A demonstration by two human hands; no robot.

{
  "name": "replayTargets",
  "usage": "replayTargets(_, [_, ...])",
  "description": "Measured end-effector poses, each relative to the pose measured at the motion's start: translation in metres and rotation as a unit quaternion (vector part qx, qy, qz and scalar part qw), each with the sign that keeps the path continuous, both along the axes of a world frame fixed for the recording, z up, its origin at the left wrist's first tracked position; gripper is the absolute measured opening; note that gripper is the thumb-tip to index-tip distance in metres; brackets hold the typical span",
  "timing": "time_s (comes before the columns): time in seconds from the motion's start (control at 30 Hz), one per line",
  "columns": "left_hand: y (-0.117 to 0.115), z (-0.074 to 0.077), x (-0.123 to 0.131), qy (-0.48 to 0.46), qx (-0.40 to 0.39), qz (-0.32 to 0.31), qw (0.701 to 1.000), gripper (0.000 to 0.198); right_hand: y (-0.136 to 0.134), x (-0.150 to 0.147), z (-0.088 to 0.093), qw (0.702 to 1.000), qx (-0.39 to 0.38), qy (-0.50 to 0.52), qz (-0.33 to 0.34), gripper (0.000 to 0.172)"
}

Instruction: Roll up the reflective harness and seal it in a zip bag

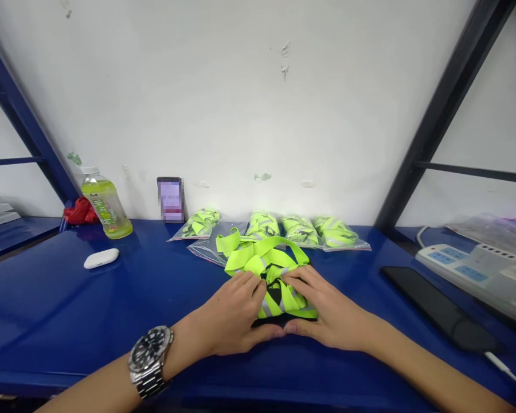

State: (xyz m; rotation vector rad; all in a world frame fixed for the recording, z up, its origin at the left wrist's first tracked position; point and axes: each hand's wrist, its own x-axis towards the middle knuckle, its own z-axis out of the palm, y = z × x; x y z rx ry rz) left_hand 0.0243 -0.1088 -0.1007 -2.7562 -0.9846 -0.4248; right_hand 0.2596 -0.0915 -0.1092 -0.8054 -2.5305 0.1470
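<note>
Apparently mid-gather, you cup a neon strap bundle (289, 297) on a blue table (155, 287), just in front of four bagged bundles (262, 225). Your left hand (236, 315), half closed, curls its fingers over one side; your right hand (331, 312), similarly half closed, holds the other, thumb tips meeting at the near edge. Compacting the straps looks like the step in hand. With loops (230, 244) standing loose at the far side, the next move calls for tucking them in without easing either hold.
</note>
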Motion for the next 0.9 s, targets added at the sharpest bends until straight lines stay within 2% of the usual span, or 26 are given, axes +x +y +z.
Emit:
replayTargets(0.07, [-0.005,0.005,-0.003,0.026,0.004,-0.010,1.000,0.047,-0.001,0.002,-0.001,1.000,0.008,-0.009,0.001,0.050])
replayTargets(0.13, [-0.005,0.006,-0.005,0.051,0.016,-0.003,0.999,0.038,-0.001,0.001,-0.004,1.000,0.022,-0.008,-0.006,0.037])
replayTargets(0.2, [-0.001,0.005,-0.006,0.055,0.006,0.011,0.998,0.029,0.000,-0.004,-0.007,0.999,0.041,0.012,-0.034,0.033])
replayTargets(0.3, [0.009,-0.001,-0.006,-0.016,-0.058,0.046,0.997,0.022,0.001,-0.015,-0.002,0.993,0.057,0.022,-0.103,0.027])
replayTargets(0.43, [0.026,-0.016,-0.003,-0.109,-0.098,0.084,0.986,0.022,0.015,-0.028,0.017,0.984,0.011,-0.038,-0.176,0.033])
replayTargets(0.5, [0.032,-0.024,-0.001,-0.116,-0.088,0.091,0.985,0.022,0.027,-0.033,0.021,0.977,-0.004,-0.073,-0.201,0.035])
replayTargets(0.6, [0.033,-0.030,-0.002,-0.088,-0.014,0.100,0.991,0.023,0.040,-0.035,0.015,0.961,-0.021,-0.124,-0.247,0.034])
replayTargets(0.7, [0.026,-0.025,-0.003,-0.038,0.052,0.076,0.995,0.024,0.043,-0.034,0.003,0.949,-0.022,-0.137,-0.283,0.035])
replayTargets(0.8, [0.019,-0.013,-0.004,-0.028,0.026,0.016,0.999,0.023,0.041,-0.033,-0.005,0.946,0.033,-0.135,-0.292,0.034])
replayTargets(0.9, [0.016,-0.004,-0.004,-0.027,0.002,-0.012,1.000,0.047,0.040,-0.032,-0.008,0.955,0.130,-0.069,-0.257,0.026])
